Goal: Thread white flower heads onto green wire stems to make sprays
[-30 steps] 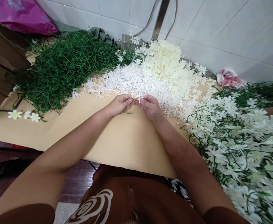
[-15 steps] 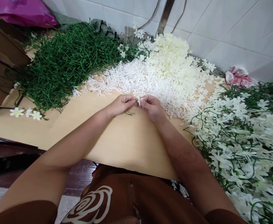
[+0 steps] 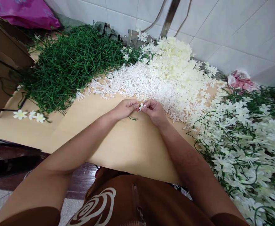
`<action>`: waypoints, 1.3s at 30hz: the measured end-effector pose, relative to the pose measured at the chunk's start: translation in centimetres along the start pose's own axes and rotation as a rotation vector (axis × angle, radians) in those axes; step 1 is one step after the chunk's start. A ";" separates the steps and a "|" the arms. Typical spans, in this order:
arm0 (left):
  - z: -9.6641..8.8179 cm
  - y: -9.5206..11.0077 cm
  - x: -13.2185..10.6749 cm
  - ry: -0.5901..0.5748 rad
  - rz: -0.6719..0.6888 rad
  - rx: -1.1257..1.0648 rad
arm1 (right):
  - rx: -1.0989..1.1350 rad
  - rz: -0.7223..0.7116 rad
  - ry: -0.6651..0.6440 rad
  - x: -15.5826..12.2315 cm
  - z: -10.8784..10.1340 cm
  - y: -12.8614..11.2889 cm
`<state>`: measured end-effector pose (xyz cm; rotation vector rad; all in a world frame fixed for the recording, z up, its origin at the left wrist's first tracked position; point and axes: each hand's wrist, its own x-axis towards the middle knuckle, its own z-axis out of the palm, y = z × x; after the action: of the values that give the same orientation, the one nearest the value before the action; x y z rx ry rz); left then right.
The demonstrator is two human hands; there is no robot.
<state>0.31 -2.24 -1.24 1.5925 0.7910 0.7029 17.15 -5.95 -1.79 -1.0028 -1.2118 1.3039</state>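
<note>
My left hand [image 3: 127, 108] is closed on a thin green artificial flower stem [image 3: 132, 118], whose tail hangs out below the fingers. Fingertip to fingertip with it, my right hand [image 3: 154, 110] pinches a small white artificial flower [image 3: 142, 107] at the stem's end. How the flower and stem fit together is hidden by the fingers. Just beyond both hands lies a heap of thin white plastic flower pieces [image 3: 137, 80]. Behind that, cream-white loose petals [image 3: 175, 59] are piled up.
Green stems [image 3: 76, 62] form a big mound at the back left. White flowers on stems [image 3: 250, 144] crowd the right side. Several loose flowers [image 3: 20, 114] lie by a cardboard box [image 3: 5, 62] at left. A tiled wall [image 3: 240, 37] stands behind the tan board [image 3: 123, 144].
The view has shifted slightly. Between my fingertips the white flower now shows more clearly, and the stem's tail points further right. Both hands stay together.
</note>
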 end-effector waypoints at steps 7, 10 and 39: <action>-0.2 0.3 -0.1 -0.038 -0.034 0.064 | -0.080 0.093 -0.020 0.4 -0.3 -0.1; -0.3 0.3 -0.1 -0.045 -0.037 0.087 | -0.076 0.125 -0.027 0.4 -0.3 -0.3; -1.1 3.7 -5.8 0.115 0.356 0.783 | 0.312 0.501 0.032 -0.9 -1.3 -2.8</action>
<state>-3.61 -6.63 2.47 2.4608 0.9402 0.7890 18.93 -6.87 0.77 -1.1282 -0.7185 1.7924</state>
